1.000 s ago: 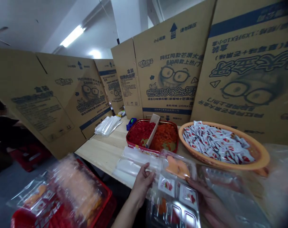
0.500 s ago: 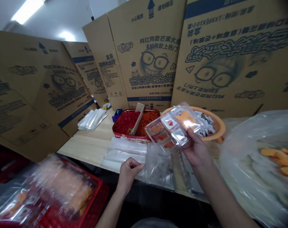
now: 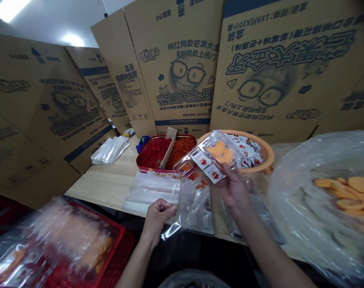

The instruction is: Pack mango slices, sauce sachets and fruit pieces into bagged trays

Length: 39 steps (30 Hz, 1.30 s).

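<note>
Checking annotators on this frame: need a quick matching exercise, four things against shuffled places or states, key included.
Things
1. Left hand
2. Right hand
3. Orange basket
4. Red-rimmed tin

States
A. Split by a cardboard strip, red bits on one side, orange bits on the other
B. Pinching clear film
C. Holding small white packets, in front of the cartons
D. Holding up a clear compartment tray

Pairs: 1-B, 2-D, 3-C, 4-A

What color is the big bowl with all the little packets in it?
The bowl is light orange; the head view shows it best.
</note>
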### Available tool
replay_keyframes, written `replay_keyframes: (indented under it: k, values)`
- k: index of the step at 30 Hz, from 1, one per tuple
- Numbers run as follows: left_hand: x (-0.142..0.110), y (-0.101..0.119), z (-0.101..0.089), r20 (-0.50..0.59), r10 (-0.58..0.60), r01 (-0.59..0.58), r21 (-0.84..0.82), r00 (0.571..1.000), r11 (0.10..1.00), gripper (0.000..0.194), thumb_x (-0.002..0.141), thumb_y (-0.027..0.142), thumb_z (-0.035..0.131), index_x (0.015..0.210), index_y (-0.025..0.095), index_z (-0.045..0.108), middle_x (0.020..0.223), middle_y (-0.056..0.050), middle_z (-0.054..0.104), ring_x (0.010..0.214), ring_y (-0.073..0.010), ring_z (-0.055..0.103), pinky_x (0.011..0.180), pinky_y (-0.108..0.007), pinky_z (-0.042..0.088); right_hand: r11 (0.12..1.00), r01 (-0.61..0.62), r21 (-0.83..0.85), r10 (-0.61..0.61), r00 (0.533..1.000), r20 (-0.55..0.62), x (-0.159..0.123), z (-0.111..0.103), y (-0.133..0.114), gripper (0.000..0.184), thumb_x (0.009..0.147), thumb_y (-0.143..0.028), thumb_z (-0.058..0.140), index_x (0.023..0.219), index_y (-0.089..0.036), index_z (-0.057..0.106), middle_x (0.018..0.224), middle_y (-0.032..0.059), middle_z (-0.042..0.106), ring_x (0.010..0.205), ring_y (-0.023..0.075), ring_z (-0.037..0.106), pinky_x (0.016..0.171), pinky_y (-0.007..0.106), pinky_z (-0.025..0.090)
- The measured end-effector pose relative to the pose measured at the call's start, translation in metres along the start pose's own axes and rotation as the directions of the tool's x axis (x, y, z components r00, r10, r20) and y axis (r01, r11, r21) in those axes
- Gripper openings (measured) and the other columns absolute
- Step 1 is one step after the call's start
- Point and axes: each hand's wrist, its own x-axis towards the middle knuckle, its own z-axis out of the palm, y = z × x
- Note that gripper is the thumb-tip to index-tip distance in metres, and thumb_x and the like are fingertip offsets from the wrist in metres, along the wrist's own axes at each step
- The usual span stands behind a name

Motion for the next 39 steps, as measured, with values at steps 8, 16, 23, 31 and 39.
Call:
replay_keyframes:
  k: [8,16,23,31,39]
  values:
    - [-0.001,0.005,-0.004,0.019,0.015,-0.016,0.056,1.000,0.998,0.034,0.053,0.036,0.077,0.058,0.017,0.050,0.054,0.002,0.060,0.052,-0.0098,0.050,0.055,-0.021,0.034,0.990,0.133,0.039,-0.132,0.991,-0.012,0.013,0.001,-0.005,0.024,0.063,-0.014,0.071,0.085,-0.018,0.063,0.078,-0.0029,0.070,0.070,0.0104,0.065,0.063,0.020,0.055]
    - [-0.002,0.003,-0.006,0.029,0.001,-0.002,0.046,1.000,0.999,0.033,0.052,0.033,0.078,0.059,0.016,0.051,0.055,0.002,0.060,0.052,-0.0092,0.050,0.054,-0.020,0.033,0.985,0.164,0.056,-0.163,0.987,-0.010,0.013,0.002,-0.005,0.019,0.061,-0.014,0.072,0.076,-0.020,0.060,0.078,-0.0055,0.069,0.071,0.0091,0.064,0.066,0.020,0.054]
    - [0.001,0.007,-0.001,0.000,0.042,-0.042,-0.004,0.999,0.999,0.028,0.058,0.037,0.074,0.060,0.016,0.055,0.057,-0.001,0.063,0.057,-0.0113,0.054,0.060,-0.022,0.038,0.997,0.043,0.069,-0.045,0.999,0.029,0.000,0.005,0.004,0.023,0.057,-0.010,0.074,0.070,-0.021,0.059,0.070,-0.0076,0.068,0.068,0.0084,0.065,0.062,0.016,0.053]
    - [0.000,0.004,0.000,-0.037,0.056,-0.058,-0.071,0.998,0.996,0.026,0.068,0.039,0.067,0.069,0.016,0.058,0.066,-0.003,0.067,0.062,-0.0121,0.058,0.063,-0.023,0.041,0.994,-0.088,-0.071,0.093,0.993,0.073,0.000,-0.002,0.005,0.024,0.056,-0.013,0.076,0.074,-0.021,0.060,0.075,-0.0055,0.069,0.075,0.0107,0.065,0.070,0.019,0.053]
    - [-0.002,0.011,-0.002,0.013,0.014,-0.011,-0.155,1.000,0.988,0.028,0.072,0.039,0.064,0.089,0.016,0.064,0.077,-0.004,0.069,0.068,-0.0146,0.063,0.065,-0.025,0.045,0.961,-0.179,-0.212,0.223,0.953,0.206,0.000,0.003,0.000,0.025,0.053,-0.018,0.079,0.071,-0.022,0.062,0.071,-0.0058,0.069,0.067,0.0113,0.065,0.064,0.020,0.052]
